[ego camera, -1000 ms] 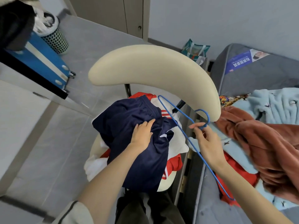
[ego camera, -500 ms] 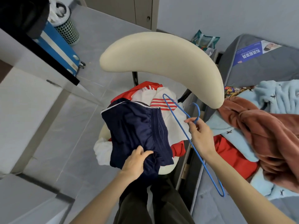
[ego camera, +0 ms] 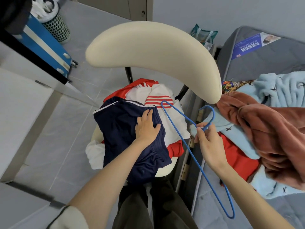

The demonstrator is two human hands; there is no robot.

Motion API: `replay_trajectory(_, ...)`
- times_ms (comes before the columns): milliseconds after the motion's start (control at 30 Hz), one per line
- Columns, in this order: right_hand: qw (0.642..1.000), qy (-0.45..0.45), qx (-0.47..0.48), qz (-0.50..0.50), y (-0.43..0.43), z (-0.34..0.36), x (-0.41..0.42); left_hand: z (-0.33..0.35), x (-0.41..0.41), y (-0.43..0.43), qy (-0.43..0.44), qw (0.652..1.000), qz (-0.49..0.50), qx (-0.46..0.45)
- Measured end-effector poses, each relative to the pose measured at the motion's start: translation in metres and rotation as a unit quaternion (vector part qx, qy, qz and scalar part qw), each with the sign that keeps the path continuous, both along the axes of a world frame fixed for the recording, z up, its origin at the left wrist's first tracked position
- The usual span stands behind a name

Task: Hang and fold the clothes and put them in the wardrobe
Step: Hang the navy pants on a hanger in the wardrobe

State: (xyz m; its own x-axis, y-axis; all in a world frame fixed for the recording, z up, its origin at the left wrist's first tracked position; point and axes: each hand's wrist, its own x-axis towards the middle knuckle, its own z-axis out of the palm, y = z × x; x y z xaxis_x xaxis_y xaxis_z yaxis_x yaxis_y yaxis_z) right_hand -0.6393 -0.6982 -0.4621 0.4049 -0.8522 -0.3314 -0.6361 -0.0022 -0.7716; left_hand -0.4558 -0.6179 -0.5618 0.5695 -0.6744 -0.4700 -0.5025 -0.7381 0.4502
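- Two hands work over a cream chair (ego camera: pixel 153 52) piled with clothes.
- Left hand (ego camera: pixel 146 126) presses flat, fingers released, on navy shorts (ego camera: pixel 122 129) atop the pile.
- Right hand (ego camera: pixel 208 141) pinches a blue wire hanger (ego camera: pixel 184 142) near its hook, beside the bed (ego camera: pixel 272 52).

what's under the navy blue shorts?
A white garment with red stripes and red fabric stick out beneath the navy blue shorts; cream chair seat edge shows. Anything else is covered.

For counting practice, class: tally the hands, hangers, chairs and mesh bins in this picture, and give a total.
hands: 2, left hand and right hand
blue hanger: 1
chair: 1
mesh bin: 1
Total: 5
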Motion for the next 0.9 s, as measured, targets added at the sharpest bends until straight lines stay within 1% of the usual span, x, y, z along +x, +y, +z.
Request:
replay_trajectory(67,1.0,0.005,-0.001,-0.008,-0.002,-0.003,-0.005,-0.008,-0.001,-0.013,-0.033,0.999,-0.004,0.015)
replay_trajectory(200,0.999,0.032,0.008,0.015,-0.006,-0.007,-0.012,-0.017,0.007,-0.024,-0.092,0.993,-0.03,0.066)
replay_trajectory(300,0.998,0.039,0.03,0.031,-0.012,-0.005,-0.016,-0.014,0.016,-0.028,-0.112,0.992,-0.033,0.048)
replay_trajectory(367,0.997,0.051,0.032,0.051,-0.016,-0.001,-0.018,-0.007,0.023,-0.026,-0.111,0.993,-0.027,0.035)
replay_trajectory(433,0.993,0.081,0.016,0.086,-0.019,0.005,-0.018,0.0,0.031,-0.021,-0.1,0.994,-0.019,0.029)
replay_trajectory(533,0.98,0.145,-0.031,0.136,-0.021,0.022,-0.015,0.012,0.041,-0.008,-0.081,0.996,0.038,0.02)
replay_trajectory(600,0.971,0.163,-0.072,0.157,-0.02,0.038,-0.013,0.019,0.048,0.003,-0.074,0.993,0.087,0.018)
replay_trajectory(667,0.962,0.168,-0.113,0.185,-0.019,0.054,-0.011,0.024,0.056,0.014,-0.073,0.991,0.108,0.026)
replay_trajectory(767,0.963,0.172,-0.119,0.167,-0.022,0.07,-0.009,0.03,0.062,0.022,-0.066,0.989,0.124,0.039)
replay_trajectory(833,0.961,0.18,-0.137,0.158,-0.023,0.077,-0.008,0.034,0.062,0.022,-0.059,0.988,0.14,0.029)
replay_trajectory(900,0.967,0.149,-0.149,0.144,-0.022,0.084,-0.008,0.036,0.061,0.02,-0.054,0.986,0.156,0.014)
